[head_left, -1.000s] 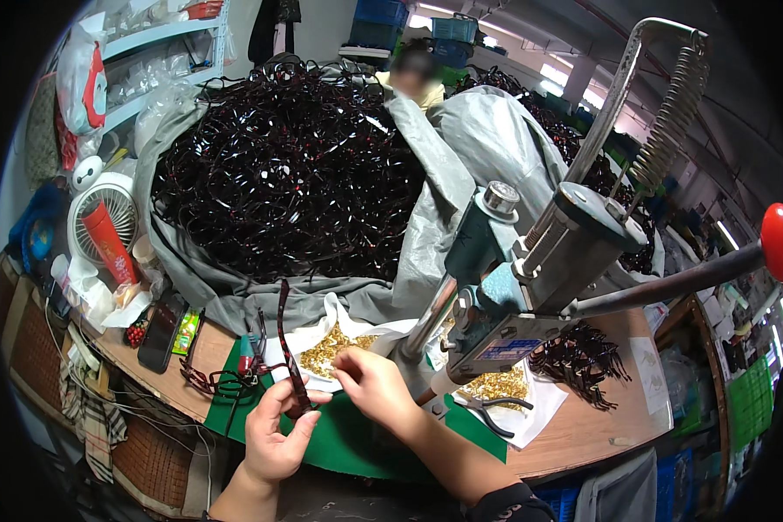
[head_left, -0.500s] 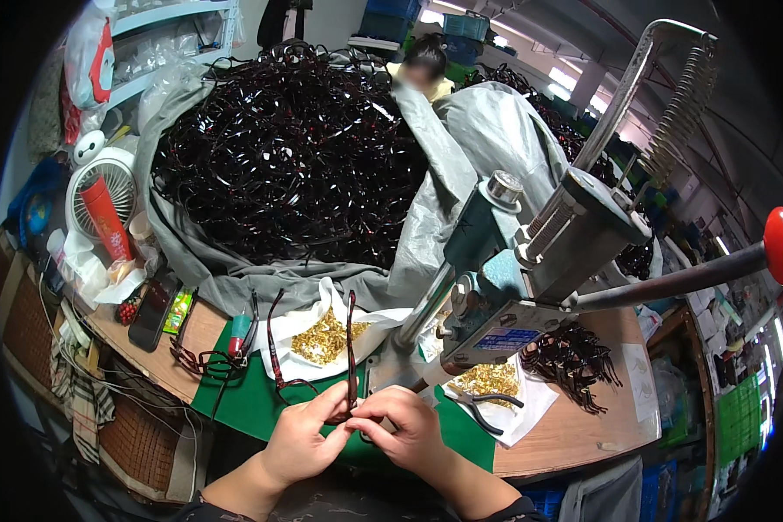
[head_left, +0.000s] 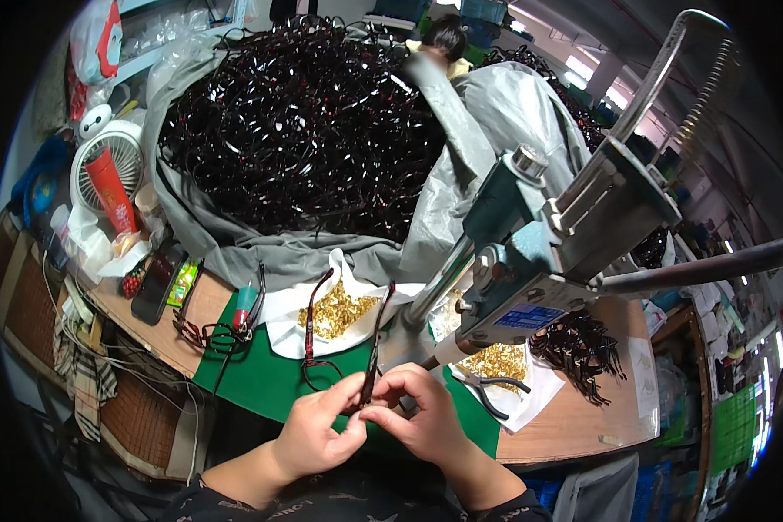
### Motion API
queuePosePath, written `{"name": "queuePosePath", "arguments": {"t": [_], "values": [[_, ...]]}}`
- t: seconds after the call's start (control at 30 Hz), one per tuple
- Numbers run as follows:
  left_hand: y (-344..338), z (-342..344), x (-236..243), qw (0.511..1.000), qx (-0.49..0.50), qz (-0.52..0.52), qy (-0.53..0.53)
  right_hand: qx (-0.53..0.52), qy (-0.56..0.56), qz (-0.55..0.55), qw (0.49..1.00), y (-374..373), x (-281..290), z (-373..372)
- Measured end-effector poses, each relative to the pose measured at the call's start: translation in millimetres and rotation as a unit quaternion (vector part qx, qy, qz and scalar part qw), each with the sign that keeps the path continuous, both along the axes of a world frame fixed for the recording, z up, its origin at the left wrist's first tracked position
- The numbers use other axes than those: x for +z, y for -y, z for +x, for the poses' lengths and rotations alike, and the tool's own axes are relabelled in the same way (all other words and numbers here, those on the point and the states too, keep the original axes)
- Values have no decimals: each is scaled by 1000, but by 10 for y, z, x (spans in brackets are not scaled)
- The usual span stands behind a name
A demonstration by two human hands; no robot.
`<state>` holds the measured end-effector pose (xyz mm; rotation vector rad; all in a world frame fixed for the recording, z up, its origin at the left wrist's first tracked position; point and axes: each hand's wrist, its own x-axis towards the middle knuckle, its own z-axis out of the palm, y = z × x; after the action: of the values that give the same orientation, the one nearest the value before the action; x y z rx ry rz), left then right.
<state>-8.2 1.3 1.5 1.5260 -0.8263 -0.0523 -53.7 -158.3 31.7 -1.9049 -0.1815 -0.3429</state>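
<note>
A dark reddish-brown glasses frame (head_left: 309, 326) is held at the near edge of the green mat, its two temples pointing away from me. My left hand (head_left: 322, 431) pinches the frame near its right-hand hinge. From the other side my right hand (head_left: 418, 413) closes thumb and forefinger on the same corner. The fingers hide the hinge and part of the front; any small part between them cannot be made out. Just beyond the frame, a pile of small gold-coloured metal parts (head_left: 337, 313) lies on white paper.
A green hand press (head_left: 518, 274) with a long lever rises right of my hands. Black-handled pliers (head_left: 487, 387) lie on paper with more gold parts. Dark temples (head_left: 578, 352) are heaped farther right. Another glasses frame (head_left: 213, 331) lies left. A huge heap of frames (head_left: 296, 148) fills the back.
Both hands and the glasses frame have shifted to the right, and the right-hand temple now leans more. The whole view has tilted slightly too.
</note>
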Motion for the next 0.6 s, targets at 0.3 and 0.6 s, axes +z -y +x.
{"name": "queuePosePath", "arguments": {"t": [0.3,0.6], "values": [[5,-69,54,985,-66,-52,-153,24,-50,139,989,16,-83,-3],[-42,-43,43,945,-113,-99,-289,50,19,56,997,51,-147,-9]]}}
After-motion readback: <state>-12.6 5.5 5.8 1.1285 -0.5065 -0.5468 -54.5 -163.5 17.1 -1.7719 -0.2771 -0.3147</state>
